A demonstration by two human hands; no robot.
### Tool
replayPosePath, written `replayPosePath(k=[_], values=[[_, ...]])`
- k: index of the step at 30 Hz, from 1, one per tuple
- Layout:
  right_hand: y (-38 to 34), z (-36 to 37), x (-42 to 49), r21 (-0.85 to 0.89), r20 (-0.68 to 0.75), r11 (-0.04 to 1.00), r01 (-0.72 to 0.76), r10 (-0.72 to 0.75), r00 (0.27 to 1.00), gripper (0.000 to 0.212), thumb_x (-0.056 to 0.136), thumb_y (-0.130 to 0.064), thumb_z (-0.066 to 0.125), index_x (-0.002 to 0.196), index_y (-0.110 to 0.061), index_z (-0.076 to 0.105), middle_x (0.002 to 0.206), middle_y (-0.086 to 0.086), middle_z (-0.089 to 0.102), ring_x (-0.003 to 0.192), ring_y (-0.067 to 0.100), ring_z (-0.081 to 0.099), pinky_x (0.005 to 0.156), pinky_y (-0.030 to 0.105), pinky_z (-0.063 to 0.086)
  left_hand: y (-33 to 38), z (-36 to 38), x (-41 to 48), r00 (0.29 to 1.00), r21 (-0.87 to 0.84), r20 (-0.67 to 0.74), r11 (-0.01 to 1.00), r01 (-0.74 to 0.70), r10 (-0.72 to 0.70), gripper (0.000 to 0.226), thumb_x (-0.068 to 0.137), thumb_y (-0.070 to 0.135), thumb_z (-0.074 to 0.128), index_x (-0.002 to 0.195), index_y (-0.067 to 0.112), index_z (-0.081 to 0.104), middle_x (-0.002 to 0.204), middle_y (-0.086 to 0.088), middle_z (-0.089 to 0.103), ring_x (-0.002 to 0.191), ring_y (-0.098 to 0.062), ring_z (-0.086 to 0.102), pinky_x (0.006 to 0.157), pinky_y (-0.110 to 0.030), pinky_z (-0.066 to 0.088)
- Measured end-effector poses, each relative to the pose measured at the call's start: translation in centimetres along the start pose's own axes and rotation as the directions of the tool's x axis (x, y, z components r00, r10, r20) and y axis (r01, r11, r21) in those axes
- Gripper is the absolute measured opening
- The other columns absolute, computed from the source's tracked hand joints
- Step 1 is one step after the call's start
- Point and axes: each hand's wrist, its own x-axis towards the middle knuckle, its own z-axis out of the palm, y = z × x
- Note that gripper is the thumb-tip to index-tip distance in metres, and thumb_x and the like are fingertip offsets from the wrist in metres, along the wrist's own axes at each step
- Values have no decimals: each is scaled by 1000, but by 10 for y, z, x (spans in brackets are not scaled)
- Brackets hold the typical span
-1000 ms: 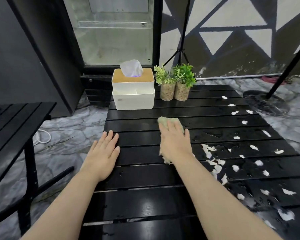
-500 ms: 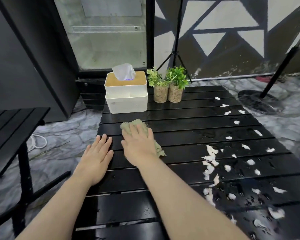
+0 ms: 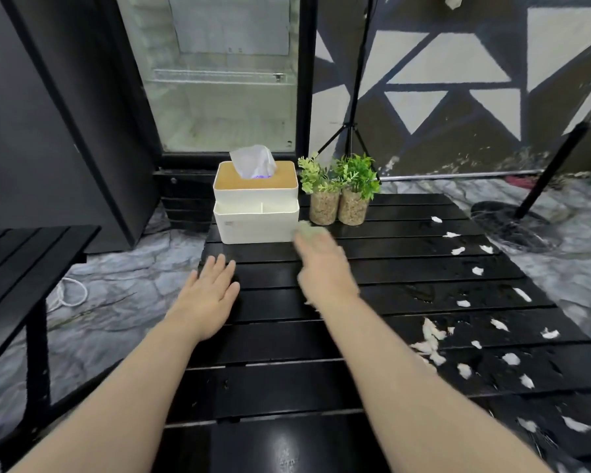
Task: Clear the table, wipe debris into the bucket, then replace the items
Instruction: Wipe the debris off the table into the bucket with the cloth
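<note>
On the glossy black slatted table (image 3: 270, 336), centre frame, the left hand (image 3: 209, 295) lies flat and spread, while the motion-blurred right hand (image 3: 325, 268) presses straight-fingered on the fuzzy greenish cloth (image 3: 306, 228), now farther up than before, beside the white tissue box (image 3: 256, 216), with torn white scraps (image 3: 430, 339) at right.

Your right hand (image 3: 325, 268) is badly blurred, fingers running together, and hides most of the cloth (image 3: 303, 228): only a hazy greenish edge shows past your fingertips. Left of your left hand (image 3: 209, 295), the side table (image 3: 21, 254) runs off the picture's edge.
</note>
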Motion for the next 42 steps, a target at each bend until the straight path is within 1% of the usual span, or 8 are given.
replayPosePath(k=[4,15,21,25,31,36,40,42], values=[[-38,49,3,-226,210,960,165,-118,971,46,98,-34,22,144,-27,22,157,2,16,144,24,1,111,57,-8,2,19,3,998,27,-64,1000,-15,17,53,97,36,20,146,20,5,157,2,-3,143,-12,-9,116,-33,-5],[145,-38,19,-337,209,910,-240,321,924,49,99,-31,25,145,-34,10,158,-2,0,144,23,-4,115,51,9,-10,28,9,997,61,-72,998,-16,21,53,96,38,17,145,26,3,156,6,-5,142,-8,-10,117,-32,-3],[93,-39,15,-23,37,986,-166,167,985,68,76,2,42,140,-18,31,142,15,35,128,34,37,103,40,37,-8,26,9,997,49,-77,999,-13,17,52,96,37,18,145,25,4,156,6,-4,142,-8,-10,116,-32,-5],[15,23,-3,-152,202,985,87,-55,978,48,93,-25,35,140,-27,27,154,7,20,141,30,11,110,52,15,-7,23,6,998,43,-59,999,-6,9,52,96,36,19,145,26,4,156,6,-4,141,-6,-10,117,-32,-5],[115,-16,13,-320,239,933,-164,247,939,47,98,-41,19,143,-40,10,158,-5,-8,143,22,-10,111,57,2,-4,22,6,999,54,-42,998,13,-11,53,96,38,17,146,26,3,156,6,-5,142,-8,-11,117,-32,-6],[127,-63,6,-129,173,960,-247,267,948,62,87,1,37,143,-25,28,151,14,24,132,32,30,104,41,33,3,10,7,998,23,58,999,33,-34,53,97,35,19,146,23,3,157,3,-5,143,-12,-10,117,-35,-5],[45,-65,-37,184,-8,978,-103,106,994,51,82,-2,39,127,-26,40,125,13,48,107,36,52,86,38,43,7,3,-29,997,-136,-63,990,30,-39,52,97,31,25,146,23,9,157,-1,10,144,-15,1,117,-36,0],[-11,-37,-76,225,59,974,-15,2,998,55,80,-6,39,129,-29,35,134,7,42,118,32,44,95,44,38,4,6,-68,980,-224,-179,973,46,-87,50,97,27,31,145,20,19,154,-3,21,144,-17,9,116,-37,2]])
